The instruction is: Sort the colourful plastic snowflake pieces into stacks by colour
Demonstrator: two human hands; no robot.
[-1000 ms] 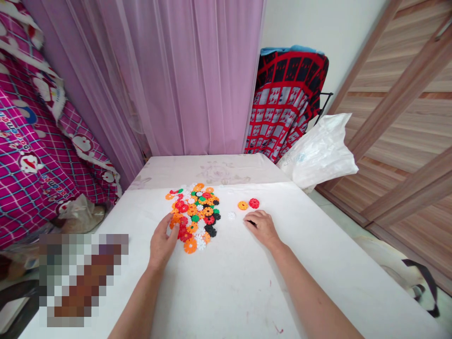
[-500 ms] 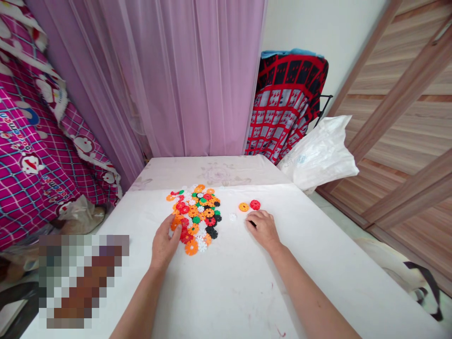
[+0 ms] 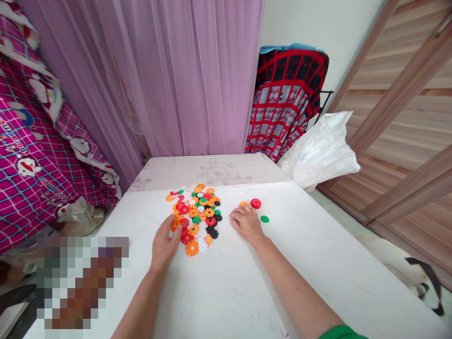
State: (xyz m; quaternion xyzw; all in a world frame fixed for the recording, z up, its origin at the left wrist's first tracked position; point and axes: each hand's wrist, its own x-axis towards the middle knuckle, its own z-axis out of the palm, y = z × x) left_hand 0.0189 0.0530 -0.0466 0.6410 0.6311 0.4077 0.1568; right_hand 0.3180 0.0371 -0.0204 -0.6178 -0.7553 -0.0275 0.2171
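A loose pile of plastic snowflake discs [image 3: 193,212] in orange, red, white, green and black lies on the white cloth. My left hand [image 3: 165,242] rests against the pile's left edge, thumb apart from the fingers, gripping nothing. Right of the pile is my right hand [image 3: 249,226], low over the cloth with its fingers bent and close together. Whatever is beneath its fingertips is hidden. An orange disc [image 3: 243,204] is partly covered by this hand. A red disc [image 3: 255,203] lies just beyond it, and a green disc [image 3: 264,219] to its right.
The white-covered table [image 3: 212,292] has a flowered cloth [image 3: 169,169] along its far end. A white plastic bag [image 3: 319,153] stands by the far right corner. Purple curtains [image 3: 197,80] hang behind, and a wooden wardrobe [image 3: 399,141] is on the right.
My right hand has moved left, toward the pile. A green disc now shows where it was, and the single white disc is covered by its fingers. My left hand stays put.
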